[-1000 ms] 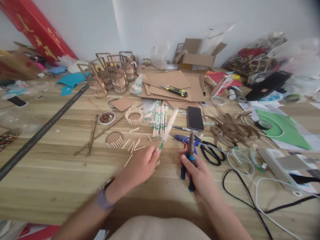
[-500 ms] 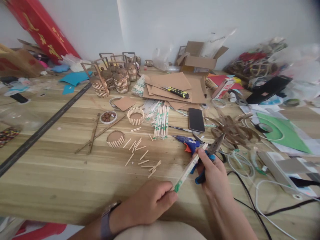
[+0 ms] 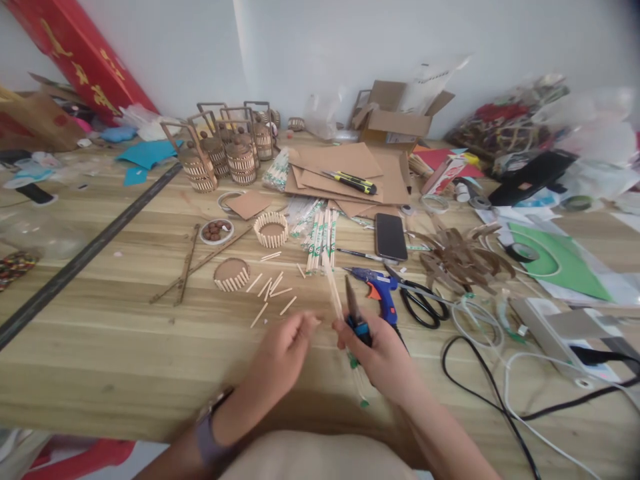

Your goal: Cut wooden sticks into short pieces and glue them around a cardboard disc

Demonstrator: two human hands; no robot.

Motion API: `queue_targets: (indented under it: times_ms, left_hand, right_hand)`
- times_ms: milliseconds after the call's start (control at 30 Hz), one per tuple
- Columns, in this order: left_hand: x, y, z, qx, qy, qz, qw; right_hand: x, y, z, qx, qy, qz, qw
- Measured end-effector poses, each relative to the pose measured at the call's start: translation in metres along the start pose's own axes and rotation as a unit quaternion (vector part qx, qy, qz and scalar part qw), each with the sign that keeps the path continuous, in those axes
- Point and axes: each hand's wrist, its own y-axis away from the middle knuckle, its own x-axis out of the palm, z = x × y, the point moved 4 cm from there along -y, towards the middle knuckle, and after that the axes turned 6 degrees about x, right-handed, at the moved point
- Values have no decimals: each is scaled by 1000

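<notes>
My right hand [image 3: 377, 350] is closed around blue-handled pliers [image 3: 353, 303], jaws pointing away from me, and a pair of pale wooden chopsticks [image 3: 332, 283]. The clear wrapper [image 3: 359, 387] with green print hangs below that hand. My left hand [image 3: 283, 357], with a watch at the wrist, is just left of it, thumb and fingers pinched together; whatever they hold is hidden. Beyond it lie several short cut sticks [image 3: 270, 285]. Two round cardboard bases edged with upright sticks, one partly edged [image 3: 233, 277] and one ringed [image 3: 271, 231], stand farther back.
A blue glue gun [image 3: 383, 290], black-handled scissors [image 3: 425, 303] and a phone [image 3: 391, 237] lie to the right. Wrapped chopsticks [image 3: 321, 240] and cardboard sheets [image 3: 345, 167] with a utility knife [image 3: 350, 181] sit behind. Small handled stick baskets [image 3: 241, 163] stand back left. Cables [image 3: 480, 370] loop at right.
My right hand has moved left with the pliers and chopsticks, uncovering the glue gun and scissors. My left hand has let go of the wrapped end and moved up, over some cut sticks.
</notes>
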Motion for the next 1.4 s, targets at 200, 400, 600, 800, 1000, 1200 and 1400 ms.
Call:
queue_targets:
  times_ms: [200,400,600,800,1000,1200,1400]
  left_hand:
    - [-8,-15,0,-57,230,-99,966]
    - [-33,-23,-6,-7,309,-212,927]
    - [-83,-32,-12,50,310,-288,905]
    - [-39,-30,2,-20,266,-183,946]
    - [-9,-34,-5,-28,168,-114,979]
    - [8,-41,-3,-39,174,-87,980]
    - [8,-36,3,-73,193,-69,976]
  right_hand:
    - [11,14,4,-5,133,129,983]
    - [-4,27,5,-41,203,70,976]
    - [-103,34,-39,64,307,-59,948]
    - [-206,32,-77,211,550,-298,751]
    - [-101,23,-39,69,313,-98,942]
    - [-6,24,-17,28,256,97,961]
    - [-11,19,-30,58,284,93,952]
